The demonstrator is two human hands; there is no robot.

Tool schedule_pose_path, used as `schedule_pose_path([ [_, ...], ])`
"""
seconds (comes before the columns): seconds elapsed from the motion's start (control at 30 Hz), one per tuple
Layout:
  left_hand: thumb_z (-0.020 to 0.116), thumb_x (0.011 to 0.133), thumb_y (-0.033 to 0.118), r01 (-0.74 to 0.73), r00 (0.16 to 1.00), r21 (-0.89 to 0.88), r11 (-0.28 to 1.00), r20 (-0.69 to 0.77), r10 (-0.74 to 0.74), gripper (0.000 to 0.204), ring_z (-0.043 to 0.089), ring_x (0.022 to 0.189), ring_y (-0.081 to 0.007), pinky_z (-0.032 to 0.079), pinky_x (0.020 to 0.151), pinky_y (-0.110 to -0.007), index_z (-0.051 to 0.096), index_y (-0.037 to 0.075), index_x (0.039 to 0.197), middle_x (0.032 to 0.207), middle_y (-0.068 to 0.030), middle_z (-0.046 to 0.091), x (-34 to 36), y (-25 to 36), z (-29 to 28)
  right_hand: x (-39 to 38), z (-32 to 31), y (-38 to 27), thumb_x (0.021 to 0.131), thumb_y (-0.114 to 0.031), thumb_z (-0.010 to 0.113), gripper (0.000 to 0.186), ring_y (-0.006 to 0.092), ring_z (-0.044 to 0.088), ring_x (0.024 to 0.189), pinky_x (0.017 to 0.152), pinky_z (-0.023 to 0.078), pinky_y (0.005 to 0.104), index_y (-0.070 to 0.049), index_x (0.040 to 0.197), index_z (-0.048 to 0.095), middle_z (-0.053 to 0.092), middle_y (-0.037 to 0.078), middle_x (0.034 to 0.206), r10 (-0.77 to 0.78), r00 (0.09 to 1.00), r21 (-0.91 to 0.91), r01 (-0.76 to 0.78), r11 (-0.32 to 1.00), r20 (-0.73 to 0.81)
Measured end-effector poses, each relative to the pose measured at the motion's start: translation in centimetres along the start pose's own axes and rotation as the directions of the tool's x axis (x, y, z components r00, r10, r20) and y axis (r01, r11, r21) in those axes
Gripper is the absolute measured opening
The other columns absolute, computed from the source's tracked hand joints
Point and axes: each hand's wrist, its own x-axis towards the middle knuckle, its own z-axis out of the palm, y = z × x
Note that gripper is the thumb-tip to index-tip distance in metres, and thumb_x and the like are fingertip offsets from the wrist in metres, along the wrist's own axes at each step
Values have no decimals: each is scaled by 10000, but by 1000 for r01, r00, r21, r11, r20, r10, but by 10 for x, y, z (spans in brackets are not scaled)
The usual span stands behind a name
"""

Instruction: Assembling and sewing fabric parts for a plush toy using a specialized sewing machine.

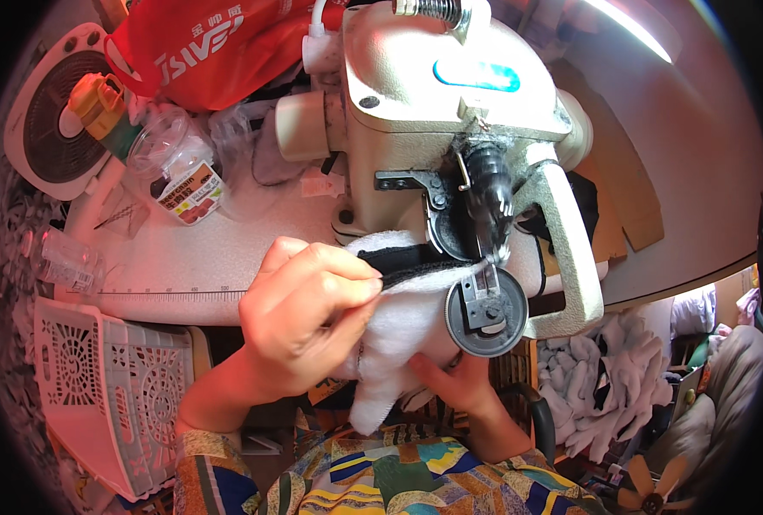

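A white fluffy fleece piece (396,322) hangs at the front of an industrial sewing machine (433,99). Its lower end narrows to rounded, finger-like lobes, like a glove. A black fabric band (416,273) lies along its upper edge and runs in to the machine's round dark disc (487,313), under the needle mechanism. My left hand (313,305) is closed, thumb and forefinger pinching the band's left end. Lower down, beneath the disc, my right hand (459,382) holds the fleece with the thumb on its right side; its other fingers are mostly hidden.
A white plastic crate (115,386) stands left below the table edge. Behind it on the table are a clear plastic tub (175,163), a fan (60,112) and a red bag (218,51). At lower right lies a heap of pale fleece pieces (600,382).
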Motion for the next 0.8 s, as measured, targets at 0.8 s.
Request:
schedule_pose_path([
  [0.8, 624, 741, 33, 371, 926, -418, 829, 231, -298, 272, 561, 721, -211, 441, 666, -302, 509, -7, 984, 862, -108, 580, 10, 1, 2, -5, 11, -6, 792, 17, 580, 644, 231, 512, 1195, 1021, 407, 374, 14, 1384, 326, 518, 147, 1277, 105, 960, 150, -148, 978, 261],
])
